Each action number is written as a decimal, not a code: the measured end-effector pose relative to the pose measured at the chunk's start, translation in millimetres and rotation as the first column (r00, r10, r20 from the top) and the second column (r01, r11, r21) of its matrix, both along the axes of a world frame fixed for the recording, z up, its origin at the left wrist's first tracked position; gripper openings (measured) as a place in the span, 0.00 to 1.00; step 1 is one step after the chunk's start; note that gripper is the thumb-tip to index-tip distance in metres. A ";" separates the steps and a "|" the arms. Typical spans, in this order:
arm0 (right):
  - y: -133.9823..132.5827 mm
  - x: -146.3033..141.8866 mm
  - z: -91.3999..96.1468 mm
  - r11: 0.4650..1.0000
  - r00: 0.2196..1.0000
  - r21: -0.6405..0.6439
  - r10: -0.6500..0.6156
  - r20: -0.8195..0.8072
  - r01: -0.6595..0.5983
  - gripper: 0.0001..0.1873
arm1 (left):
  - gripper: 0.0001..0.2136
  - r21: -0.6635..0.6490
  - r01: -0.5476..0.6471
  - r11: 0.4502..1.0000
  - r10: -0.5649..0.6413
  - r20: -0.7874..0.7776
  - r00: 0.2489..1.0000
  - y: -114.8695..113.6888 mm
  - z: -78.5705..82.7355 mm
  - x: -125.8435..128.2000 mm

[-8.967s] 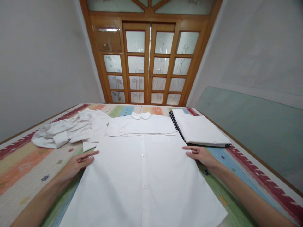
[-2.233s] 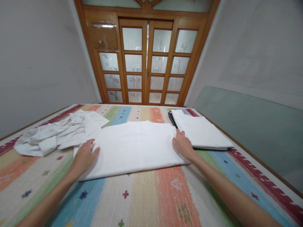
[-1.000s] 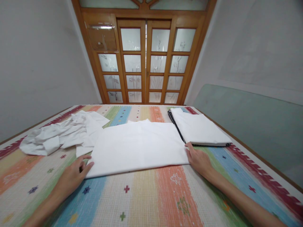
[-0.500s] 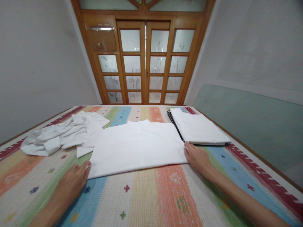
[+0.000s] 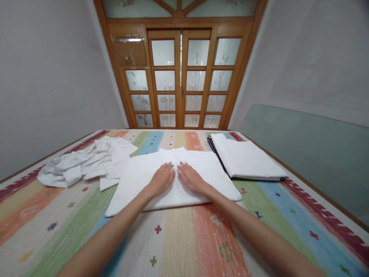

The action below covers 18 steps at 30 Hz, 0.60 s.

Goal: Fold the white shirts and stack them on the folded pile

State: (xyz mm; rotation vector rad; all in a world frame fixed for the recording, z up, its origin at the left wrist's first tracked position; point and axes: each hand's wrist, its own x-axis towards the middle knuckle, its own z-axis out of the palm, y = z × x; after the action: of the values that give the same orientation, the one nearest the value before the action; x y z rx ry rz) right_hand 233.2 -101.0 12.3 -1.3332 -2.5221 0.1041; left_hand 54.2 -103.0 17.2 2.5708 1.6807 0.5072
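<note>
On the table covered with multicoloured stripes, a folded white cloth garment, perhaps a shirt, lies near a folded white-and-black stack. The left hand and right hand rest flat on the garment's middle, fingers extended, grasping nothing.

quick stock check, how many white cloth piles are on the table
3: a crumpled pile at left, a folded cloth in the middle, and a folded stack at right; more may be hidden.

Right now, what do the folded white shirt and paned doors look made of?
Folded white shirt: matte fabric, perhaps cotton; no shine, soft creases. Paned doors: probably varnished wood, by the smooth brown surface; panes likely frosted glass, translucent, plant-patterned.
</note>
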 end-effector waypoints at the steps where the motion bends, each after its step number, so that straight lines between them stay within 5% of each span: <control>1: 9.8 -5.5 2.0 0.999 0.999 -0.034 -0.036 -0.019 0.035 0.28 | 0.23 -0.012 -0.029 1.000 0.029 0.004 1.000 12.8 -0.5 6.8; 7: 51.9 -18.2 4.5 0.975 0.983 -0.141 -0.180 -0.039 0.173 0.29 | 0.25 -0.033 -0.074 0.997 0.073 -0.050 0.996 57.3 -7.1 22.7; 12: 65.9 -7.0 -2.7 0.963 0.976 -0.166 -0.202 0.082 0.213 0.29 | 0.25 -0.111 -0.084 0.990 0.078 -0.056 0.995 64.6 -18.3 10.1; 18: 82.6 25.9 -3.8 0.905 0.919 -0.181 -0.356 0.170 0.384 0.30 | 0.28 -0.168 -0.244 0.955 0.226 -0.122 0.966 71.3 -15.3 -20.7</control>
State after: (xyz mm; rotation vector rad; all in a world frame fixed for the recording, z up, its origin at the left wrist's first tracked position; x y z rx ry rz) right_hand 259.0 -18.4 8.5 -1.9433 -2.3596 0.2143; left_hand 33.6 -31.7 1.9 2.3188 1.9792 0.2192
